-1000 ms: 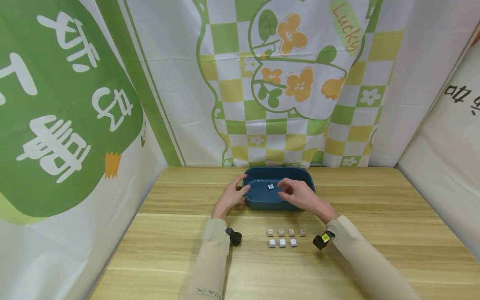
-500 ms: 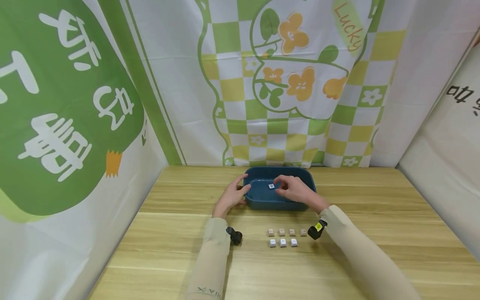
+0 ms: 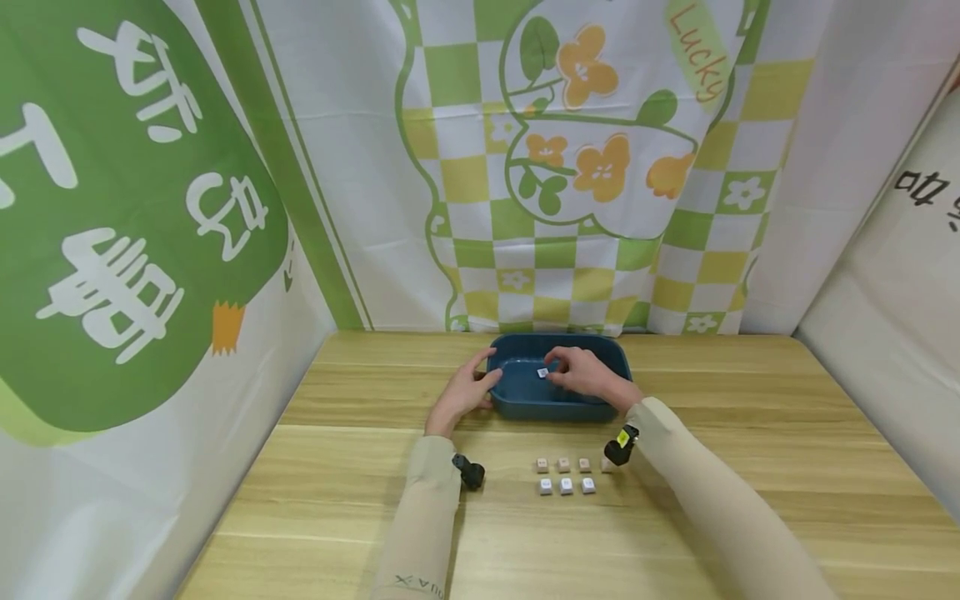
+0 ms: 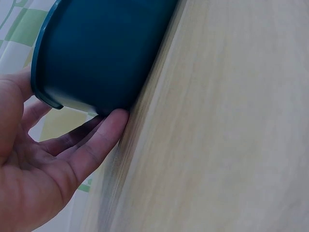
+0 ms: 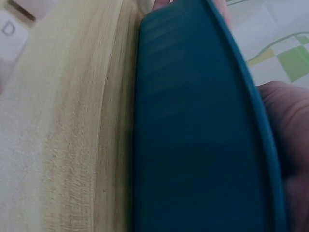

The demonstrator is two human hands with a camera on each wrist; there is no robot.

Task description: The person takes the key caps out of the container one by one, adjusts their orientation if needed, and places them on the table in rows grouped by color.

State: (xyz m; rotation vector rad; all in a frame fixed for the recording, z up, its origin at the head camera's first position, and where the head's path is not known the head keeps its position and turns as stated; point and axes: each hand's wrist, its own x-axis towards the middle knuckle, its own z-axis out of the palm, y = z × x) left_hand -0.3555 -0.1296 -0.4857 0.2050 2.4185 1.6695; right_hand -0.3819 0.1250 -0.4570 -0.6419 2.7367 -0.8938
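A dark blue tray (image 3: 609, 354) stands on the wooden table (image 3: 750, 467), near the back edge and close to the patterned cloth wall (image 3: 570, 167). The left hand (image 3: 463, 392) rests against the left end of the tray: the thumb lies on the rim and the fingers (image 4: 91, 150), straight and relaxed, touch the outer wall low down, as the left wrist view shows. The right hand (image 3: 588, 375) reaches over the near rim into the tray, and its fingertips are at a small white keycap (image 3: 542, 372) that lies on the tray floor, about in the middle. It looks like a pinch between thumb and finger, but I cannot tell if the keycap is really gripped or only touched. In the right wrist view only the tray wall and a part of the hand are visible. In front of the tray, between the two forearms, two short rows of keycaps (image 3: 566, 475) lie on the table, beige ones behind and white ones in front.
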